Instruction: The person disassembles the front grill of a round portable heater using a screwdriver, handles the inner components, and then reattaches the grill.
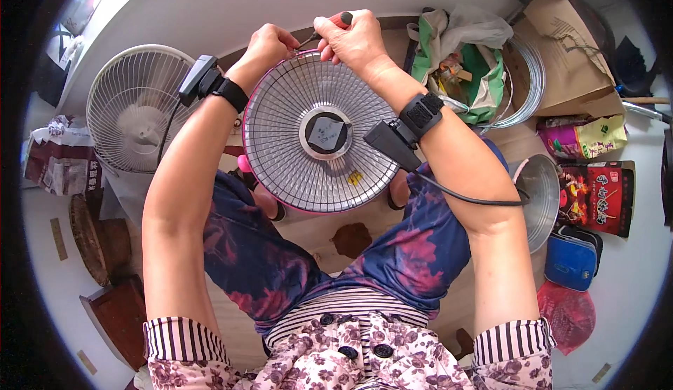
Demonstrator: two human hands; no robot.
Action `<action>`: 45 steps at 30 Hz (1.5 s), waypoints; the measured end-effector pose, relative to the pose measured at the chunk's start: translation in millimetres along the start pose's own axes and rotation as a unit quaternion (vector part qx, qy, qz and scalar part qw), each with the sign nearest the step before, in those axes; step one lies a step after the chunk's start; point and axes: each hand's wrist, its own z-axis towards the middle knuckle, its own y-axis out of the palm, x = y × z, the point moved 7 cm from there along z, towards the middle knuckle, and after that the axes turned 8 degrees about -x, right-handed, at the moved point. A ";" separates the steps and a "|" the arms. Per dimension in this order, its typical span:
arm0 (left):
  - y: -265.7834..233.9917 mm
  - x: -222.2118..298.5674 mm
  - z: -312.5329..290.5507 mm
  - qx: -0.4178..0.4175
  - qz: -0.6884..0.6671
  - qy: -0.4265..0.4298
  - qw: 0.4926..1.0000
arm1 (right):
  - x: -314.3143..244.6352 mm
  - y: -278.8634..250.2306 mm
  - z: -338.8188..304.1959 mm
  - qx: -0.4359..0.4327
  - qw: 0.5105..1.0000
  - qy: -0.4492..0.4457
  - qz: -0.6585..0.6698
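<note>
A round dish-shaped electric heater [280,159] with a pink rim, silvery reflector and dark wire grille stands between my knees. My right hand [356,43] is closed around a screwdriver [343,19] with a red and black handle. Its shaft slants down to the left, towards the heater's far rim. At that same rim my left hand [270,48] has thumb and fingers pinched together beside the screwdriver's tip. What those fingertips hold is too small to make out. Both wrists carry black strapped devices with cables.
To the left stands a white fan [140,103] with a wire guard. On the right lie a green and white bag [484,85], a wire coil [536,74], a cardboard box [568,60], a metal basin [543,201], food packets [599,194] and a blue pouch [571,260]. A white wall curves behind.
</note>
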 end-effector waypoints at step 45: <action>3.5 0.0 4.7 0.040 -0.001 0.115 0.993 | 23.5 -2.8 -0.3 0.047 0.997 0.042 0.035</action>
